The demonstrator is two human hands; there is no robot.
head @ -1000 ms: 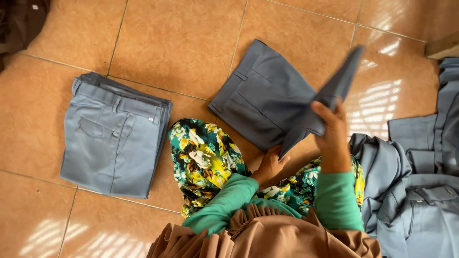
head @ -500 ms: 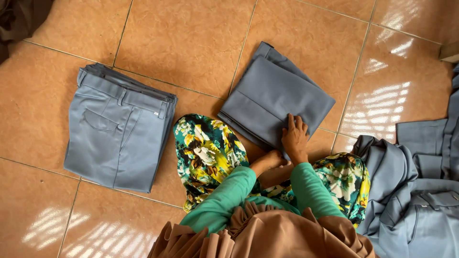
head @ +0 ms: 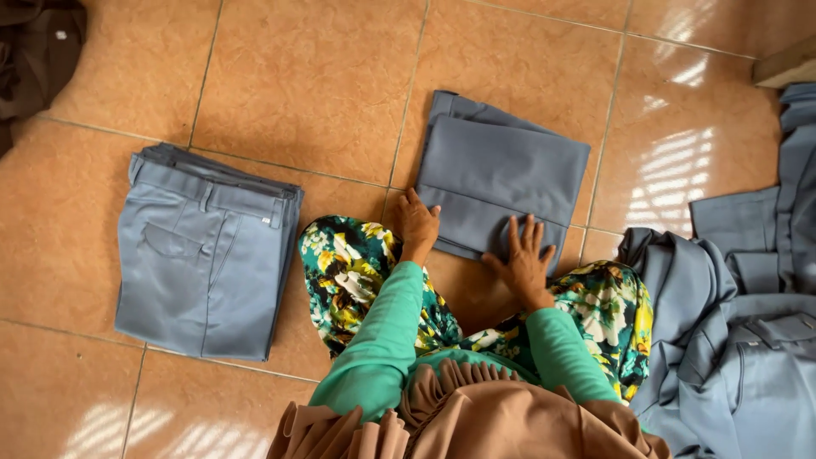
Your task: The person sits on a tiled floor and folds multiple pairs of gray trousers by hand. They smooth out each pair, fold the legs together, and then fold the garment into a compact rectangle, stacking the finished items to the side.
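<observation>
Folded grey trousers [head: 501,174] lie flat on the orange tiled floor [head: 306,76], just ahead of the person's knees. The left hand [head: 418,223] rests on the bundle's near left corner with its grip released, fingers loosely curled on the cloth. The right hand [head: 524,259] presses on the near edge, fingers spread, grasping nothing. A stack of folded blue-grey trousers [head: 204,255] sits well apart to the left. A heap of unfolded blue-grey garments [head: 739,340] lies just beside the person's right knee. Dark cloth [head: 38,51] shows in the far left corner.
</observation>
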